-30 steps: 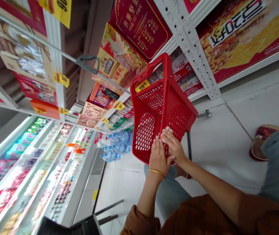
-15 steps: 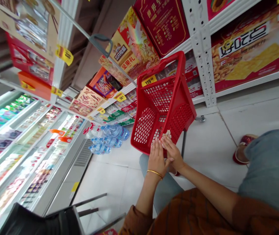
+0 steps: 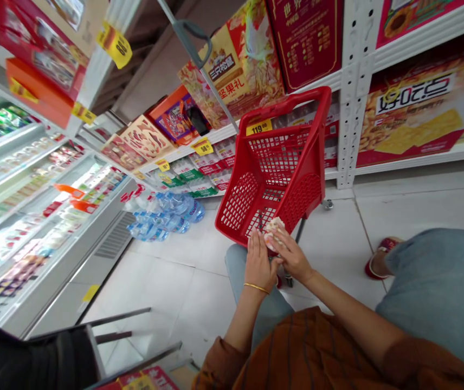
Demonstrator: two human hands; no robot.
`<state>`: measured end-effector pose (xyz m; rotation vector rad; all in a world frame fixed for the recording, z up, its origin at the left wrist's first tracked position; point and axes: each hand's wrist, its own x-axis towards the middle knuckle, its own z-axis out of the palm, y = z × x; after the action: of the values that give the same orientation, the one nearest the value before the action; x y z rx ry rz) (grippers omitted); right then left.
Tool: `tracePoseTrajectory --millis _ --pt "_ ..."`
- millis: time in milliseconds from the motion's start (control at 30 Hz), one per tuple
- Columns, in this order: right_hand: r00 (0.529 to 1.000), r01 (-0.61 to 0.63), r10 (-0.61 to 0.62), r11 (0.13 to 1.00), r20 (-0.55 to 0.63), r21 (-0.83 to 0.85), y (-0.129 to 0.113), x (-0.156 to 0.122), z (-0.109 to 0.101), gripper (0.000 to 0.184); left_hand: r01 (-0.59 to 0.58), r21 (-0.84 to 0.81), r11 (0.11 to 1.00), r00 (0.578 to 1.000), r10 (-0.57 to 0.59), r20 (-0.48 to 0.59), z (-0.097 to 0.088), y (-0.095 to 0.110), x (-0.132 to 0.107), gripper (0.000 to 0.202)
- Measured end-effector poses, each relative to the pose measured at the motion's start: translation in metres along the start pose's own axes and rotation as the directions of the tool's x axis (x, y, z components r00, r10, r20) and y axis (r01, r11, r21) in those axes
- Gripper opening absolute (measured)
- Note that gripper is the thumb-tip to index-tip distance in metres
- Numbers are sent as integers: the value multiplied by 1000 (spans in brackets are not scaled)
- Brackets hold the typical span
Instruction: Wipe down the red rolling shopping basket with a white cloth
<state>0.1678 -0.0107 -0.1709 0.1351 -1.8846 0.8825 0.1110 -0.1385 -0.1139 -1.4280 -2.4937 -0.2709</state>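
Note:
A red plastic shopping basket (image 3: 248, 208) with perforated walls tilts toward me in front of my knees. My right hand (image 3: 291, 254) is closed on a crumpled whitish cloth or tissue (image 3: 275, 230) at the basket's near rim. Beside it my left hand (image 3: 258, 265), with a gold bangle on the wrist, lies with its fingers stretched out against the rim and near the cloth. The two thumbs meet or nearly touch. Inside the basket is a small dark thin thing (image 3: 261, 219) that I cannot make out.
Shelves with gift boxes (image 3: 232, 70) and a cracker carton (image 3: 414, 114) stand behind the basket. Water bottle packs (image 3: 167, 214) sit on the floor at left, near a refrigerated case (image 3: 105, 244). A metal rod with a grey loop (image 3: 195, 43) crosses the shelf. Black furniture (image 3: 61, 352) is lower left.
The view has shifted somewhat. My right hand and the cloth have moved slightly along the rim, and more of the cloth shows. My left hand stays at the rim.

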Motion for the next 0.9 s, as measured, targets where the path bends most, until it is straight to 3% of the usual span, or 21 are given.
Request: tracePoseTrajectory --millis 200,367,567,700,900 --pt "954 151 -102 976 281 -157 10 23 -11 46 112 -156 981 985 -130 -113 12 6 -4 79" --pt "937 245 -178 948 301 -202 39 25 -11 36 131 -179 975 972 -162 -172 23 12 -4 88" --pt "878 365 -262 908 400 -207 63 33 -16 36 137 -114 984 956 -161 -243 38 9 -4 85" --pt "830 477 -357 853 429 -213 71 45 -26 38 106 -62 992 951 -119 -285 44 6 -5 83" --pt "779 514 -368 838 507 -184 94 74 -50 40 93 7 996 944 -86 -319 44 6 -4 79"
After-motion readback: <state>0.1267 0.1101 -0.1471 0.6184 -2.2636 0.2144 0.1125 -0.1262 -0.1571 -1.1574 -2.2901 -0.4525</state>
